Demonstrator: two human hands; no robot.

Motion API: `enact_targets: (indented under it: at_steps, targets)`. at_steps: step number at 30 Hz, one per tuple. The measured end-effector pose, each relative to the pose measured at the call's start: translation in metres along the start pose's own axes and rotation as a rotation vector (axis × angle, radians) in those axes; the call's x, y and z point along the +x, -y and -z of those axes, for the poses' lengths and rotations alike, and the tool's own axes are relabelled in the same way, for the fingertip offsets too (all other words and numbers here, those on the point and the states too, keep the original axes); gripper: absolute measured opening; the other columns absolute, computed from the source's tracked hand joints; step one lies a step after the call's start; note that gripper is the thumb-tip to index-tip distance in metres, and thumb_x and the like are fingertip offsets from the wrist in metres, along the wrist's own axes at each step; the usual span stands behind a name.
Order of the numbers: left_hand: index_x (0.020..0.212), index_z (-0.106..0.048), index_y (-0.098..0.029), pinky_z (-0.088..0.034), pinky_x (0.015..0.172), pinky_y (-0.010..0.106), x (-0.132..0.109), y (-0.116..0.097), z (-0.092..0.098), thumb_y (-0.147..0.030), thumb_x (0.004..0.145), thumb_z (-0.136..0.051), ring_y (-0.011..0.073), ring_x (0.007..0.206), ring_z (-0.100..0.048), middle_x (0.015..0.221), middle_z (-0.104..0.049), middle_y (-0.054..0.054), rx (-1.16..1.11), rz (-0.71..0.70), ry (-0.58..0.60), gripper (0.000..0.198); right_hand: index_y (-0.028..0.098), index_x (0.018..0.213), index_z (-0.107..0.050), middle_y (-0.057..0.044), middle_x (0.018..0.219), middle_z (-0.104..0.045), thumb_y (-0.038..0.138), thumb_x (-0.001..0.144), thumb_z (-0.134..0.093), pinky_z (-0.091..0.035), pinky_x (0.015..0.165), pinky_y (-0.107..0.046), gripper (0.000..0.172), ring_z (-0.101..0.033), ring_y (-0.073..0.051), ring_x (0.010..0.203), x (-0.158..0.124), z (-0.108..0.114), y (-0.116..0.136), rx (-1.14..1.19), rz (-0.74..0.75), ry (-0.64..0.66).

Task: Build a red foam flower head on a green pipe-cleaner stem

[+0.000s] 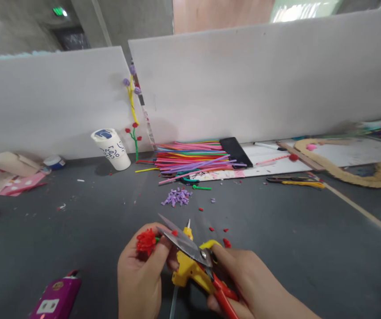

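Pinched between the thumb and fingers of my left hand (143,277) is a red flower (146,242) with a short length of green stem showing. My right hand (246,279) grips red-handled scissors (190,249), whose blades are spread and point at the flower and my left fingertips. A small red bit (174,233) shows at the blades. Under the scissors, a yellow glue gun (186,268) lies on the table with a clear glue stick in its rear. Beyond my hands sits a pile of purple snippets (177,197), and several red scraps (226,243) lie to the right.
A bundle of coloured craft stems (190,157) lies by a black phone-like slab (237,151). A white cup (111,149) stands against the white partition (260,88). A yellow-handled cutter (296,181) lies right; a purple box (57,297) sits front left.
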State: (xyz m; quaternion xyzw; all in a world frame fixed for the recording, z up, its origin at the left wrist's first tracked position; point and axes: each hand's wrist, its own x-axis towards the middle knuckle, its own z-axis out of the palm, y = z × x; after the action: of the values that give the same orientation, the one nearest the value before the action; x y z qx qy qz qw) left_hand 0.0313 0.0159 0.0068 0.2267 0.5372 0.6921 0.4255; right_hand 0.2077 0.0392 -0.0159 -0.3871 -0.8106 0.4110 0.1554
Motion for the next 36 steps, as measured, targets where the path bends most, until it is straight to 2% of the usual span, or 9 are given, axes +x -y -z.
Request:
enact_targets:
  at_steps: [5, 15, 25, 31, 36]
  targets:
    - [0.057, -0.069, -0.018, -0.042, 0.034, 0.016, 0.0003, -0.0050, -0.0079, -0.014, 0.051, -0.081, 0.0070, 0.033, -0.050, 0.045, -0.060, -0.004, -0.051, 0.035, 0.015, 0.015, 0.023, 0.073, -0.038, 0.003, 0.064, -0.046, 0.068, 0.085, -0.042, -0.025, 0.050, -0.023, 0.047, -0.027, -0.011, 0.052, -0.0002, -0.0031, -0.0022, -0.098, 0.065, -0.066]
    - [0.055, -0.068, -0.019, -0.042, 0.033, 0.016, -0.0012, -0.0035, -0.0054, -0.015, 0.052, -0.083, 0.0069, 0.032, -0.049, 0.044, -0.059, -0.004, -0.062, 0.030, 0.040, 0.015, 0.024, 0.072, -0.036, 0.004, 0.062, -0.045, 0.067, 0.088, -0.039, -0.026, 0.047, -0.024, 0.046, -0.029, -0.010, 0.048, 0.0003, -0.0040, -0.0020, -0.085, 0.126, -0.090]
    - [0.056, -0.068, -0.019, -0.042, 0.034, 0.017, -0.0029, -0.0020, -0.0057, -0.020, 0.055, -0.085, 0.0068, 0.034, -0.049, 0.048, -0.060, -0.004, -0.051, 0.020, 0.045, 0.017, 0.024, 0.072, -0.036, 0.003, 0.061, -0.047, 0.067, 0.088, -0.036, -0.026, 0.047, -0.024, 0.046, -0.029, -0.011, 0.047, -0.0008, -0.0049, 0.0004, -0.081, 0.113, -0.084]
    - [0.058, -0.070, -0.020, -0.040, 0.032, 0.015, -0.0016, -0.0015, -0.0045, -0.022, 0.053, -0.087, 0.0061, 0.034, -0.048, 0.047, -0.059, -0.004, -0.028, -0.007, 0.010, 0.018, 0.024, 0.072, -0.037, 0.003, 0.060, -0.047, 0.076, 0.086, -0.029, -0.025, 0.046, -0.025, 0.054, -0.028, -0.011, 0.047, -0.0004, -0.0038, 0.0010, -0.061, 0.114, -0.084]
    - [0.058, -0.071, -0.020, -0.042, 0.033, 0.014, -0.0039, -0.0023, -0.0033, -0.020, 0.053, -0.088, 0.0049, 0.034, -0.048, 0.046, -0.060, -0.005, -0.047, 0.031, 0.019, 0.018, 0.024, 0.073, -0.037, 0.002, 0.062, -0.049, 0.076, 0.086, -0.028, -0.026, 0.047, -0.025, 0.055, -0.029, -0.012, 0.048, -0.0011, -0.0041, -0.0003, -0.049, 0.079, -0.056]
